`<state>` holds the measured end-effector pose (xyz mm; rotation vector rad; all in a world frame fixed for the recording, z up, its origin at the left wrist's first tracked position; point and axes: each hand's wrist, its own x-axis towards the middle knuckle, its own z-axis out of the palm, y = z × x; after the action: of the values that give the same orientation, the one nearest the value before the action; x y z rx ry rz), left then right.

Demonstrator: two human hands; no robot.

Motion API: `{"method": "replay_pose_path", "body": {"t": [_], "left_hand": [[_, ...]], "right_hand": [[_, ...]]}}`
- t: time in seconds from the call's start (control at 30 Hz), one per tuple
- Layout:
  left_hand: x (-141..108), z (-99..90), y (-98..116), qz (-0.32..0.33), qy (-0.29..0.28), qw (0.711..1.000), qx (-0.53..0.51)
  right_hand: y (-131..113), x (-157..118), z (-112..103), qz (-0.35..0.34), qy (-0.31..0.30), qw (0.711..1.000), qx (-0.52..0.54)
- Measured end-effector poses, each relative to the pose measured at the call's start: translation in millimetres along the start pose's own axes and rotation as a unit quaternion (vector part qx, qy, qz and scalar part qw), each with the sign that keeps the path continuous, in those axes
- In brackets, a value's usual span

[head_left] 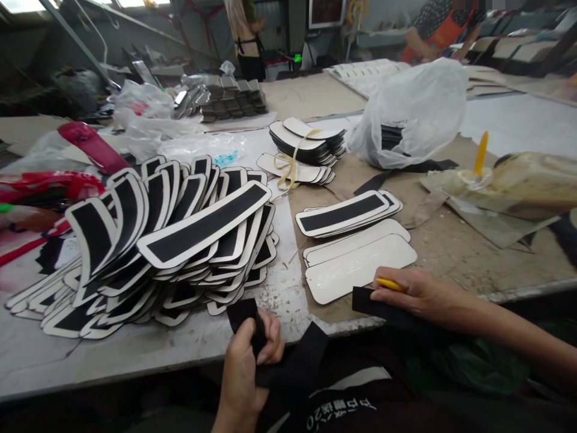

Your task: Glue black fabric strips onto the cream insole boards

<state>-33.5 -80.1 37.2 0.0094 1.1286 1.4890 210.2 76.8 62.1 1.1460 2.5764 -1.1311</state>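
Observation:
My left hand [246, 358] is closed around folded black strips [241, 313] at the table's front edge. In my right hand [412, 291], a yellow stick-like tool [390, 284] sits between the fingers. Those same fingers pinch a black strip [363, 299] whose rest hangs over the edge. Just beyond lies a curved white piece [360, 267] with a glossy, wet-looking surface, overlapping other white pieces [383, 231]. Behind these is a small stack of white pieces with black centre strips [345, 213]. A large heap of similar pieces [205, 225] covers the table's left side.
A bundle tied with yellow ribbon [306, 144] stands behind. A clear plastic bag [415, 108] holds dark pieces. To the right lies a bottle of yellowish contents [532, 183] with a yellow nozzle [481, 153]. Two people [246, 36] are in the background.

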Motion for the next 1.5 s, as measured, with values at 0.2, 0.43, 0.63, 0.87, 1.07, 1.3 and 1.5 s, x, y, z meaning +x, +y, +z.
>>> {"method": "replay_pose_path", "body": {"t": [0.2, 0.43, 0.63, 0.87, 1.07, 1.3, 1.5], "left_hand": [[15, 12.8, -20, -0.048, 0.019, 0.996, 0.070], [43, 29.2, -29, -0.059, 0.027, 0.989, 0.134], [54, 30.8, -31, -0.068, 0.046, 0.985, 0.149], [57, 33.3, -32, -0.070, 0.060, 0.981, 0.171], [58, 36.9, -32, -0.068, 0.068, 0.980, 0.176], [63, 39.3, -37, -0.051, 0.096, 0.973, 0.203], [67, 42.5, -42, -0.025, 0.118, 0.967, 0.224]], "right_hand": [[-17, 33, -5, -0.058, -0.037, 0.998, -0.006], [-41, 80, -9, -0.083, -0.103, 0.990, -0.046], [-43, 97, -6, -0.070, -0.130, 0.984, -0.097], [-41, 104, -2, -0.071, -0.125, 0.975, -0.169], [-40, 104, -1, -0.068, -0.121, 0.971, -0.194], [-39, 104, 2, -0.076, -0.117, 0.968, -0.210], [-44, 104, 3, -0.072, -0.106, 0.966, -0.223]]}}
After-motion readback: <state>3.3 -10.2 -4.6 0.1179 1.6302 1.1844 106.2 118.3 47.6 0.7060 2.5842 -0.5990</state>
